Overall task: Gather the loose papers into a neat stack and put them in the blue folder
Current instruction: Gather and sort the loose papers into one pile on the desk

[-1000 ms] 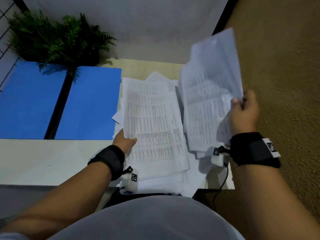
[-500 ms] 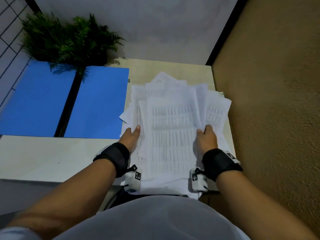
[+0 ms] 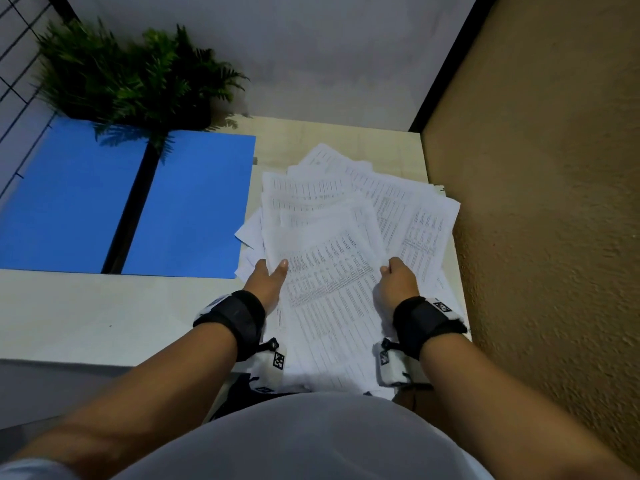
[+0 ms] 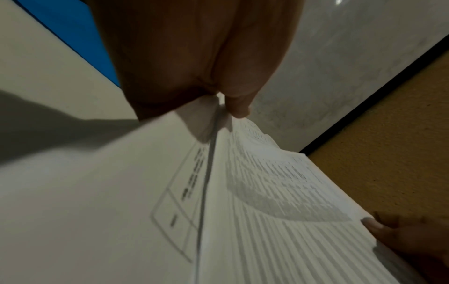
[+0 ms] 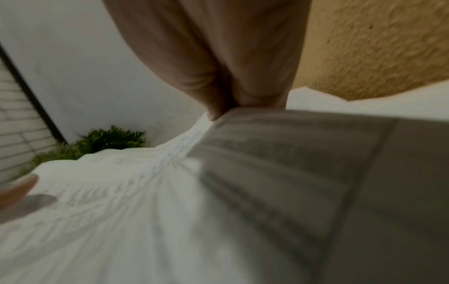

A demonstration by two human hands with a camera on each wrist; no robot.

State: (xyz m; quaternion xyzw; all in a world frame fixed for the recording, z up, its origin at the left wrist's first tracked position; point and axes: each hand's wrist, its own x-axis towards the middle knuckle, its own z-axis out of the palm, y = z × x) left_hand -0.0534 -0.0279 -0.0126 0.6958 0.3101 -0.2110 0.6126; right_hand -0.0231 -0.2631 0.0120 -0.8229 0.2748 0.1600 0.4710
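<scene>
Your left hand (image 3: pixel 268 284) grips the left edge of the top sheets of the loose papers (image 3: pixel 346 244), thumb on top and fingers tucked beneath, as the left wrist view shows (image 4: pixel 194 63). Your right hand (image 3: pixel 398 285) pinches the right edge of the same sheets, its thumb pressed on the printed face (image 5: pixel 233 63). Both hands sit near the front edge of the table (image 3: pixel 104 313).

Those papers lie fanned in an untidy heap over the right half of the table, corners sticking out at several angles; the farthest sheets reach toward the back right corner and the nearest hang over the front edge against your body. One sheet's corner at the left of the heap overlaps the blue folder (image 3: pixel 194 206).

That folder lies open and flat at the table's left, its two blue leaves split by a dark spine, with the near edge well back from the front edge. A green fern-like plant (image 3: pixel 131 74) stands at the back left, its fronds hanging over the folder's far edge.

You have a pale, light wood-toned table top set in a corner: a grey wall (image 3: pixel 329 53) runs along the back edge, and a rough tan wall (image 3: pixel 540 202) stands hard against the right edge, so the heap's right side almost touches it. A dark wire grid (image 3: pixel 17 46) shows at the far left. Bare table top lies along the front edge left of your left hand, and a narrower bare strip lies behind the heap.
</scene>
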